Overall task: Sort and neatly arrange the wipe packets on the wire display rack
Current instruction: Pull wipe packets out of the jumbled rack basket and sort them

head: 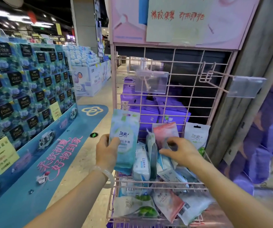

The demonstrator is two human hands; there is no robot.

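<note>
My left hand (106, 152) holds a teal and white wipe packet (124, 137) upright at the left edge of the pink wire rack (173, 102). My right hand (181, 151) reaches into the upper basket, fingers pinching among packets just below a pink packet (165, 131). A white and blue packet (141, 159) stands between my hands. A white packet with green print (196, 135) leans at the basket's right. In the lower basket (157, 219) lie several loose packets, among them a pink one (167, 203) and a green-leaf one (135, 206).
Two empty pink hooks with clear price holders (151, 82) (246, 86) stick out of the rack above. Purple boxes (150, 109) stand behind the grid. A tall stack of teal tissue packs (25, 83) fills the left. A grey pillar (247, 79) borders the rack's right.
</note>
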